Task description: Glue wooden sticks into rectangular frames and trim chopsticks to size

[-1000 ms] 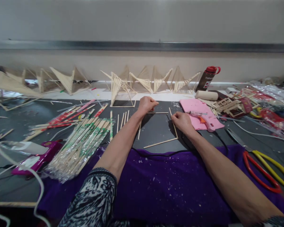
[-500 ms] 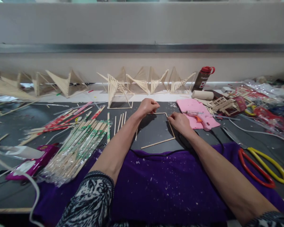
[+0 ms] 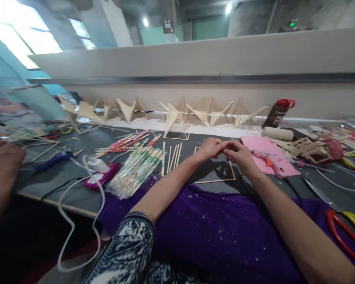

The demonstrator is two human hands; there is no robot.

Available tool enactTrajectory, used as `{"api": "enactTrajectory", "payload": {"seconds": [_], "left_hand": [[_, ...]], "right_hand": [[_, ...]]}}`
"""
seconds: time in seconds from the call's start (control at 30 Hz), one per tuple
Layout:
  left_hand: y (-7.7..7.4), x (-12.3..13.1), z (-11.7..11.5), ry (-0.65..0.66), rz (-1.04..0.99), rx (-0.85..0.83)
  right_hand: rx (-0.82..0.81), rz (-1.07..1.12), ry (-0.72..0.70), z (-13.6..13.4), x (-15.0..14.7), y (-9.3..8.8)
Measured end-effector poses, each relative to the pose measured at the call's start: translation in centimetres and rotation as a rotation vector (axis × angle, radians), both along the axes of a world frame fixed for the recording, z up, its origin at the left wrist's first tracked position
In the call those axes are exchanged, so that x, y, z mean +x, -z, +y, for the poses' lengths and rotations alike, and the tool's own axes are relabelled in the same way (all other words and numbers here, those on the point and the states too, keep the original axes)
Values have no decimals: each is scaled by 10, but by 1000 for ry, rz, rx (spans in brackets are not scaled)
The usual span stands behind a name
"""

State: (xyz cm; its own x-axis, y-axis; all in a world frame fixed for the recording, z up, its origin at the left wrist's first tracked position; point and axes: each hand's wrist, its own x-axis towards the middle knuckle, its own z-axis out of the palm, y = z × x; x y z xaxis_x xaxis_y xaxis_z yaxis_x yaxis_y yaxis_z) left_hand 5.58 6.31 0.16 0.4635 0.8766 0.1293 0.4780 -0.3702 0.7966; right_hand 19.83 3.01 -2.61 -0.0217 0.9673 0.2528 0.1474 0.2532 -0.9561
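My left hand point(image 3: 210, 149) and my right hand point(image 3: 240, 154) meet at the fingertips above the dark worktop. The fingers of both are closed in a pinch; whatever is between them is too small or hidden to make out. Beneath them a square frame of thin wooden sticks point(image 3: 219, 181) lies flat, its upper side partly covered by my hands. Left of it are several loose sticks point(image 3: 175, 156). A pink and white glue gun point(image 3: 270, 162) rests on a pink pad point(image 3: 289, 169) to the right of my right hand.
Finished stick models point(image 3: 173, 120) stand along the back. Bagged sticks point(image 3: 136, 169) and a magenta device point(image 3: 102, 176) with a white cable lie left. Scissors point(image 3: 333, 223) and a bottle point(image 3: 276, 112) are at right. Purple cloth point(image 3: 213, 228) covers the front edge. Another person's hand point(image 3: 4, 165) shows far left.
My hands, earlier apart at the frame's upper side and right corner, have come together above it. The view has tilted up and turned left, bringing another person's hand into sight.
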Motion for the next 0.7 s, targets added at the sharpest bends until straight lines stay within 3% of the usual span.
{"api": "enactTrajectory", "payload": {"seconds": [0.13, 0.27, 0.53, 0.7], "left_hand": [[-3, -15, -31, -26, -39, -19], [-4, -30, -50, -42, -23, 6], [27, -37, -44, -110, 79, 167], [33, -36, -44, -93, 69, 176]], "right_hand": [[-21, 9, -127, -15, -6, -11], [-9, 4, -170, -24, -15, -10], [33, -77, -51, -23, -28, 15], [133, -178, 14, -23, -24, 20]]}}
